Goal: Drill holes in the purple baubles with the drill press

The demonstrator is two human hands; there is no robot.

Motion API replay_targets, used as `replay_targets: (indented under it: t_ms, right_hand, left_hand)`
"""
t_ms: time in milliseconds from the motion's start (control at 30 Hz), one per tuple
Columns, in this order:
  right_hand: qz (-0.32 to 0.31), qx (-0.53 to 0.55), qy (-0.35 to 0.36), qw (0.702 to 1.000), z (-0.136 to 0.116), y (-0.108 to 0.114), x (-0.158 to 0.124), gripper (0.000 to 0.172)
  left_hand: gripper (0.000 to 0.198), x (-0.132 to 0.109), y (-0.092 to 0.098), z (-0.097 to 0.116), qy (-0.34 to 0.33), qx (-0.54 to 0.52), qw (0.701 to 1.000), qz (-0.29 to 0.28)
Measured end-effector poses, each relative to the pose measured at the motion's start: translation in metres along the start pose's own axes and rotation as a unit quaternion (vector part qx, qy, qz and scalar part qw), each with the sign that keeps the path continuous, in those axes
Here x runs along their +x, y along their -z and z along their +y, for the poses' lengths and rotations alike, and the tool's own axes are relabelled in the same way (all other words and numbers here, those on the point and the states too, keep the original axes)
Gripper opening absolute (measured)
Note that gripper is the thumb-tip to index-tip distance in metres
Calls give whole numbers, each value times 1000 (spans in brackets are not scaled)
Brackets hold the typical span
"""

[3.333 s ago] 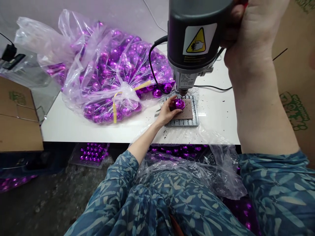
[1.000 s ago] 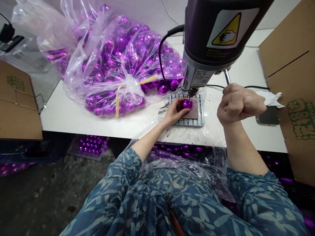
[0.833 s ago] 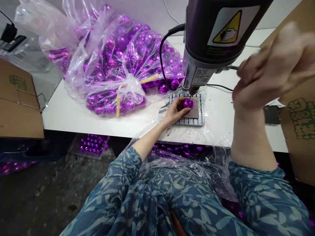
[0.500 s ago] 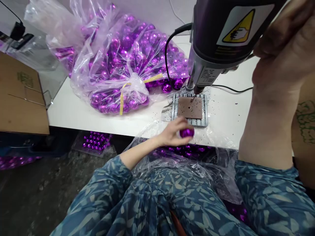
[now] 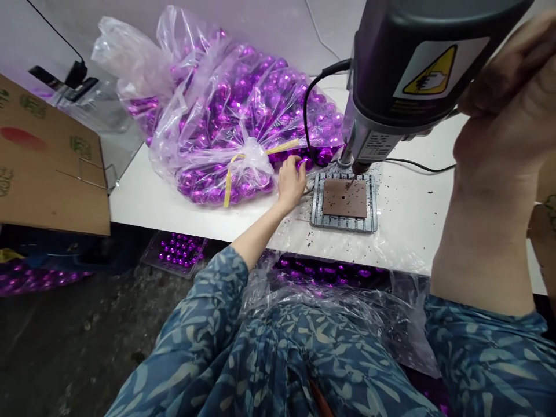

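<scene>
Base (image 5: pixel 318 202), ridged and grey, sat on the table (image 5: pixel 195 217) beneath the drill (image 5: pixel 391 69) and bore a brown board (image 5: pixel 336 204) with a small dark hole near its middle. Dark chips (image 5: pixel 309 234) lay scattered over the base and around it. Just left of the base, the left hand (image 5: pixel 292 182) had its fingers bent at a purple ball (image 5: pixel 306 163), which lay just off the base's far left corner; whether they were clamped on it or only touching it could not be made out. Another ball (image 5: pixel 325 155) lay right behind that corner. Farther left of the base and behind it slumped a clear bag (image 5: pixel 204 104) full of balls, knotted with yellow tape (image 5: pixel 228 188). To the right of the base and above it, the right hand (image 5: pixel 512 98) was beside the drill; its fingertips were hidden, so its grip could not be judged. Well left of the base stood a carton (image 5: pixel 52 174), and a tray (image 5: pixel 180 252) of balls lay lower down on that side.
</scene>
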State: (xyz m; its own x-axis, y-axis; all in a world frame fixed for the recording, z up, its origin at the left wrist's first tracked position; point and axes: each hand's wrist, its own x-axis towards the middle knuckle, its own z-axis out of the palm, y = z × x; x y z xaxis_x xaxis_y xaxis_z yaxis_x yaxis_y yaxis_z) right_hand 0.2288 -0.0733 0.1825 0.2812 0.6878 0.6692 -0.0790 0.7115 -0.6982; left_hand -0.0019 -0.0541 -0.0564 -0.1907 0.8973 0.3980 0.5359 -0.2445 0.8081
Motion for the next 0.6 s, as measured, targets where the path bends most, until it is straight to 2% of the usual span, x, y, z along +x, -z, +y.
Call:
replay_targets:
  t_ms: [33, 100, 200, 267, 333, 433, 500, 600]
  right_hand:
    - [21, -15, 8, 1000, 3, 1, 1, 72]
    - [47, -33, 17, 998, 11, 4, 5, 74]
    - [35, -21, 24, 999, 21, 9, 9, 75]
    - [18, -20, 14, 1000, 25, 11, 10, 77]
    - [19, -15, 18, 1000, 27, 12, 11, 79]
    - [31, -23, 36, 999, 27, 12, 11, 78]
    - [32, -34, 36, 998, 27, 12, 12, 78]
    - [34, -41, 23, 998, 24, 12, 12, 75]
  left_hand:
    - [15, 19, -10, -8, 54, -4, 999, 0]
    - [33, 43, -25, -21, 106, -40, 994, -5]
    - [49, 46, -27, -30, 88, -103, 991, 4]
    - [55, 33, -13, -26, 50, -124, 991, 2]
    - [61, 12, 5, -18, 26, -152, 988, -29]
    - [66, -27, 25, -3, 53, -229, 966, -108]
    - [67, -51, 28, 3, 87, -284, 944, -143]
    - [73, -72, 21, 10, 113, -340, 919, -165]
